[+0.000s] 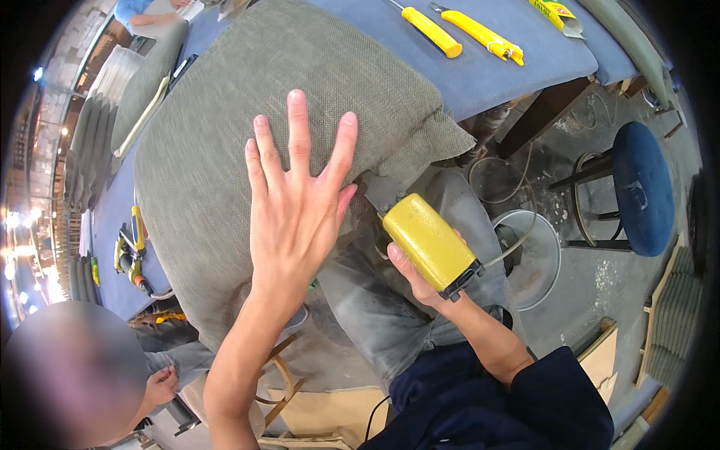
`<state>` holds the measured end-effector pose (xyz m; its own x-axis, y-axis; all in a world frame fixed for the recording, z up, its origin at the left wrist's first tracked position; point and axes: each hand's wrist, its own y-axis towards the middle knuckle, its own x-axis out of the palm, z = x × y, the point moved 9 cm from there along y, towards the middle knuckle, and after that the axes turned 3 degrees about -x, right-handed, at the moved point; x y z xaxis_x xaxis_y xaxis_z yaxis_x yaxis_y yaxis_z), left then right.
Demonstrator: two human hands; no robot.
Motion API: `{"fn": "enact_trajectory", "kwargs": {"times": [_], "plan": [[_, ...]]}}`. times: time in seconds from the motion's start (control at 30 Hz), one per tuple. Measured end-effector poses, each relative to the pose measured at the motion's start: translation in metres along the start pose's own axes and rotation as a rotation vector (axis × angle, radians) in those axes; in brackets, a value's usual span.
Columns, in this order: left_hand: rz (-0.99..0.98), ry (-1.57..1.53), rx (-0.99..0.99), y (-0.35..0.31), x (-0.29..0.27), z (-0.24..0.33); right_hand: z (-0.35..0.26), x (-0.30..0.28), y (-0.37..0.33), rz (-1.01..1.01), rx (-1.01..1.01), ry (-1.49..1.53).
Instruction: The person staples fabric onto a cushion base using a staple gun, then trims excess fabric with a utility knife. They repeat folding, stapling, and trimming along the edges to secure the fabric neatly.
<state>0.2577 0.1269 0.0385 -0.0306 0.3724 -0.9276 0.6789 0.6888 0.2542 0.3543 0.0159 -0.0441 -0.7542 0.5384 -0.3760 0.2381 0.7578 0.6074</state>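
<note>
My left hand (296,202) lies flat with its fingers spread on a large cushion-like piece (262,67) covered in grey-green woven fabric. The piece rests on the blue table and hangs over its near edge toward my lap. To the right, my right hand (411,274) is wrapped round a yellow corded power tool (429,241). Its flat grey metal head points at the fabric's near edge, close to my left thumb. Exactly where the head meets the fabric, I cannot tell. A loose flap of fabric (401,161) sticks out just above the tool.
On the blue padded tabletop (360,19) lie a yellow-handled screwdriver (431,31), a yellow cutter (480,34) and a small yellow box (556,15). A white bucket (551,262) and blue stool (641,191) stand right. Another person (161,386) sits lower left, near a tool (131,259).
</note>
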Motion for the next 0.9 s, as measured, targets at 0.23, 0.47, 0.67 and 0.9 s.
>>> {"fn": "enact_trajectory", "kwargs": {"times": [0.23, 0.47, 0.67, 0.9], "plan": [[0.012, -0.072, 0.065, -0.003, -0.002, 0.001, 0.007, 0.021, -0.004, -0.094, -0.007, 0.096], [-0.015, -0.130, 0.096, -0.005, -0.008, 0.002, 0.008, 0.023, -0.007, -0.061, 0.024, 0.166], [0.017, -0.086, 0.119, -0.006, -0.008, 0.003, 0.000, 0.033, -0.011, -0.053, 0.018, 0.239], [-0.376, -0.721, 0.259, 0.006, -0.020, -0.042, -0.011, 0.028, -0.008, -0.020, 0.098, 0.297]]}}
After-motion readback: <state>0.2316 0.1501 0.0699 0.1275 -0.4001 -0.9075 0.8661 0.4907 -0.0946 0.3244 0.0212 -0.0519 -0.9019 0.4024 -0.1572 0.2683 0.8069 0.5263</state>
